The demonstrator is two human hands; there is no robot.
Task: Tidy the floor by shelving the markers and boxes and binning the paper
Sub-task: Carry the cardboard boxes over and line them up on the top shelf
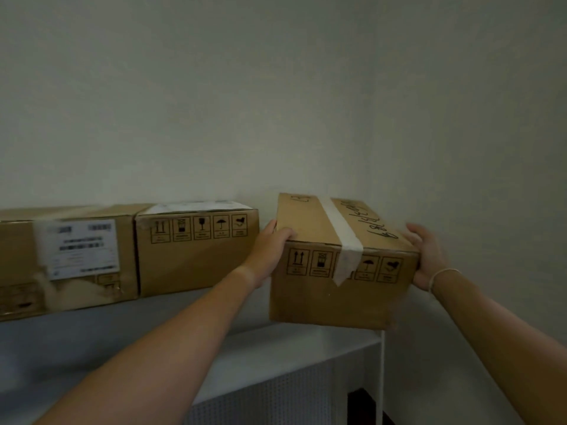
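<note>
Up on the white shelf top (196,342) running across the lower half of the frame, two cardboard boxes already sit side by side against the wall: the big labelled box (61,259) at the left edge, with a white shipping label on its face, and touching it on the right, the second shelved box (196,250) with a row of black handling symbols. So by the look of it the box part of the job is well under way, and here comes a third. The taped box (340,271), right of centre, is gripped on both sides and sits tilted, its far end over the shelf's right corner and its near bottom edge seemingly just lifted off the surface, though I can't tell whether it touches. It's plain brown card, a strip of pale tape over the top and down the front with the end peeling loose, black handwriting on the lid, the same symbol row on the front. The left hand (270,250) clamps the left side, thumb hooked over the top edge; the right hand (426,256), thin band at the wrist, presses the right side with fingers spread round the corner. Still to do, I'd judge: set it flat beside its neighbour. Markers, paper and bin are all out of view.
</note>
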